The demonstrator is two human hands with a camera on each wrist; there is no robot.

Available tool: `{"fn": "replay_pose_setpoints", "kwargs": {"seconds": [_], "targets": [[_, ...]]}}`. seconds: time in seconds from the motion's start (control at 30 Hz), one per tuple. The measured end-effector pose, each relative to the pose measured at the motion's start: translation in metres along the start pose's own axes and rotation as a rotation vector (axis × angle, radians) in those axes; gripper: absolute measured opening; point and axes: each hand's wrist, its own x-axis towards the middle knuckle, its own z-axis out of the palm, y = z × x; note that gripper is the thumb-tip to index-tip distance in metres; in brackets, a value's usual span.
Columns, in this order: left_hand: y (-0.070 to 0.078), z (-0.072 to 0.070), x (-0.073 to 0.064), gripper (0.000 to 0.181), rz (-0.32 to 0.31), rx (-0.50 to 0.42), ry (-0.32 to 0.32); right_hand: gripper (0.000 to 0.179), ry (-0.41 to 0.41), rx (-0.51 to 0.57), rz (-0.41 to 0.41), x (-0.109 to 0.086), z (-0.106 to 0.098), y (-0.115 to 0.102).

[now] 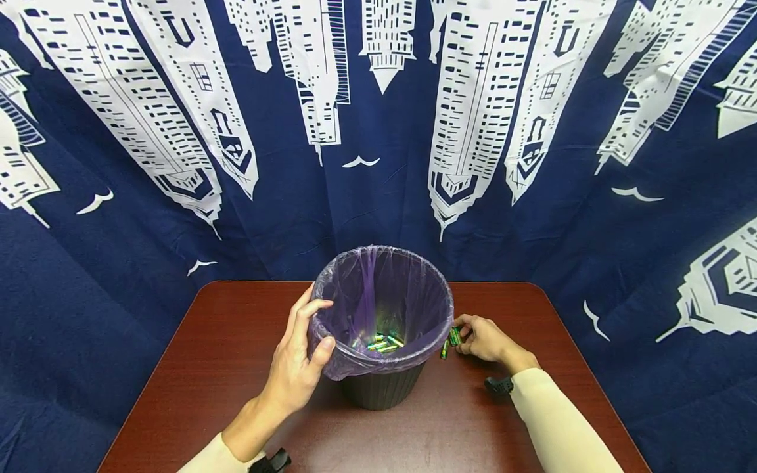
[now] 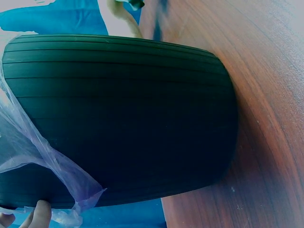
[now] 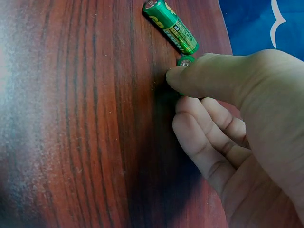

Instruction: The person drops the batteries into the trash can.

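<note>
A dark ribbed trash bin [image 1: 378, 392] stands upright on the table, lined with a translucent purple bag [image 1: 416, 289] folded over its rim. Several green batteries [image 1: 384, 343] lie at the bottom inside. My left hand [image 1: 296, 371] grips the bin's left rim, thumb on the near side and fingers over the bag's edge. To the right of the bin, my right hand [image 1: 487, 339] pinches green batteries [image 1: 455, 336] low at the tabletop; my fingers partly hide them, so their number is unclear. Another green battery [image 3: 172, 27] lies loose beside my thumb.
The reddish-brown wooden table [image 1: 242, 328] has rounded far corners. Behind it hangs a dark blue curtain [image 1: 378, 203] with white buildings and birds. A black strap [image 1: 499, 385] sits at my right wrist, and another [image 1: 271, 462] at my left.
</note>
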Motion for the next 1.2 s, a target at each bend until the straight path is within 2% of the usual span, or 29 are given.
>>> {"fn": "replay_pose_setpoints", "kwargs": {"seconds": [0.37, 0.6, 0.8, 1.2], "targets": [[-0.001, 0.000, 0.001, 0.064, 0.013, -0.014, -0.001, 0.047, 0.011, -0.016, 0.011, -0.002, 0.000, -0.001], [0.000, -0.001, -0.001, 0.065, 0.003, -0.007, -0.003, 0.048, 0.024, -0.015, -0.015, -0.004, -0.005, -0.001], [0.000, -0.001, -0.001, 0.066, -0.015, 0.008, -0.012, 0.050, 0.031, 0.030, -0.032, -0.007, -0.014, -0.001], [0.002, -0.001, -0.002, 0.066, -0.013, 0.008, -0.008, 0.051, 0.084, 0.022, -0.062, -0.014, -0.035, -0.006]]}}
